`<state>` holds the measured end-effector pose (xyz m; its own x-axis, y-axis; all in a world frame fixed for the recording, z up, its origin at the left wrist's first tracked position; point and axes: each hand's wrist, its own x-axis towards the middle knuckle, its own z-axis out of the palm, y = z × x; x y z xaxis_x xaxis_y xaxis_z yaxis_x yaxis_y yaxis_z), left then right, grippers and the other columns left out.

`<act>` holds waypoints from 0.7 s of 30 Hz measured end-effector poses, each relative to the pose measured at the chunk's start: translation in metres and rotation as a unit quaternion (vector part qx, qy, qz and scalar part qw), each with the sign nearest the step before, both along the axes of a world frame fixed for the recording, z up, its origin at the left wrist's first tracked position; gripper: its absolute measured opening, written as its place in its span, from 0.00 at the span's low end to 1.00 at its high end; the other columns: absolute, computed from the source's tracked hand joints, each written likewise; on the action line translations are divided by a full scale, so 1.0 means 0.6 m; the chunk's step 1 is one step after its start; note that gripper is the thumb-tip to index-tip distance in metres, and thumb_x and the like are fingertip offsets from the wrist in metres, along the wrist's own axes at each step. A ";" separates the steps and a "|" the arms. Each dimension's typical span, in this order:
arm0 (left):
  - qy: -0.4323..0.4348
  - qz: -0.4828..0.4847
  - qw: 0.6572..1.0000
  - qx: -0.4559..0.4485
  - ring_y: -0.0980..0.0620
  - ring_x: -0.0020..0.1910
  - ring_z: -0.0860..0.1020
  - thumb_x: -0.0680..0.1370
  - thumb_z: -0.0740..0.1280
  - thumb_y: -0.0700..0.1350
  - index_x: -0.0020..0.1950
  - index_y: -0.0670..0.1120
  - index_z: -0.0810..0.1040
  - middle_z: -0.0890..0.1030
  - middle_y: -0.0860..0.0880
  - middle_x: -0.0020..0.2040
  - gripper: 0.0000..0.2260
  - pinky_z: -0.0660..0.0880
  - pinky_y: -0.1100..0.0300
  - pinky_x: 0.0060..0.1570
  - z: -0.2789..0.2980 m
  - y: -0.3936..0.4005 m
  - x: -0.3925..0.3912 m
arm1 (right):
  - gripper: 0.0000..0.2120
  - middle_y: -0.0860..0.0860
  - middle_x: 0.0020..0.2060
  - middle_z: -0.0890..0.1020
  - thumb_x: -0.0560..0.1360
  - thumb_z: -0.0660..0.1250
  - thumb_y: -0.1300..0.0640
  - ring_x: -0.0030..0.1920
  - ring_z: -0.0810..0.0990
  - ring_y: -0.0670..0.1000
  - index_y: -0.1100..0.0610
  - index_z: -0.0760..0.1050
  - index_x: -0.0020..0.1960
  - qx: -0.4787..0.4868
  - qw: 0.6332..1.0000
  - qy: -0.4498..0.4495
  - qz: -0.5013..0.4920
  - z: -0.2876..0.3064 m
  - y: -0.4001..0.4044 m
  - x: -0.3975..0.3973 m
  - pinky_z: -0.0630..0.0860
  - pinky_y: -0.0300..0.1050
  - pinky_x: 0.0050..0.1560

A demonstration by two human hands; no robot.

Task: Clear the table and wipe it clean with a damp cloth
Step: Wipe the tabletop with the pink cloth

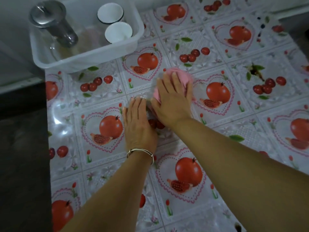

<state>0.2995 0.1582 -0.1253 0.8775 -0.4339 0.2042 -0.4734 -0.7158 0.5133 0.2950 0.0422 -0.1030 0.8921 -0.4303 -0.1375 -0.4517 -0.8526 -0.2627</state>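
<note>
The fingers (173, 81) of the right hand (172, 99) are straight and a little spread, and they press flat on the pink cloth (181, 75), which is bunched under the palm near the middle of the desk (234, 52). Only the far edge of the cloth and a small part at the thumb side show; the rest is hidden by the hand. The left hand (139, 122) lies just beside it, also flat, with its fingers straight and close together on the plastic table cover, holding nothing. It seems to steady the cover while the other hand wipes, but this is only my judgement. A thin bracelet (142, 152) is on the left wrist.

Farther out, at the far left corner, a white plastic tub (93, 55) sits on the edge of the desk. Inside it are two white cups (115, 22) and a glass jug with a metal lid (51, 25) (it lies tilted against the tub wall).

About the progress: the clearing looks mostly done, because the dishes are collected in the tub and nothing else stands on the visible part of the desk. The wiping is in the middle stage. A dark stain (255, 71) is on the cover to the right of the cloth, and some small dark spots (260, 25) near the far right edge; the picture is soft there, so perhaps they are only part of the print. These places, and the tub itself, are probably what is left.
</note>
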 end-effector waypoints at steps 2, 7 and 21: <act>0.005 0.005 1.000 -0.016 0.40 0.69 0.66 0.72 0.51 0.42 0.66 0.35 0.69 0.71 0.38 0.67 0.25 0.47 0.55 0.72 0.000 0.000 0.001 | 0.28 0.50 0.76 0.57 0.77 0.48 0.47 0.77 0.51 0.52 0.54 0.58 0.75 -0.020 0.997 -0.027 0.064 -0.004 0.008 -0.012 0.39 0.63 0.72; 0.026 0.023 0.998 -0.053 0.39 0.69 0.67 0.65 0.61 0.30 0.65 0.34 0.69 0.70 0.36 0.67 0.27 0.47 0.56 0.71 0.002 0.001 0.000 | 0.26 0.50 0.68 0.73 0.73 0.56 0.47 0.71 0.66 0.51 0.55 0.71 0.68 -0.056 0.978 -0.087 0.178 -0.021 0.013 -0.131 0.54 0.60 0.70; 0.079 0.062 0.988 -0.119 0.39 0.69 0.66 0.71 0.59 0.31 0.66 0.33 0.67 0.68 0.35 0.68 0.22 0.58 0.54 0.72 0.013 0.004 0.001 | 0.26 0.49 0.71 0.68 0.77 0.47 0.46 0.74 0.61 0.52 0.53 0.67 0.71 -0.035 0.987 -0.080 0.134 -0.012 0.046 -0.066 0.49 0.65 0.73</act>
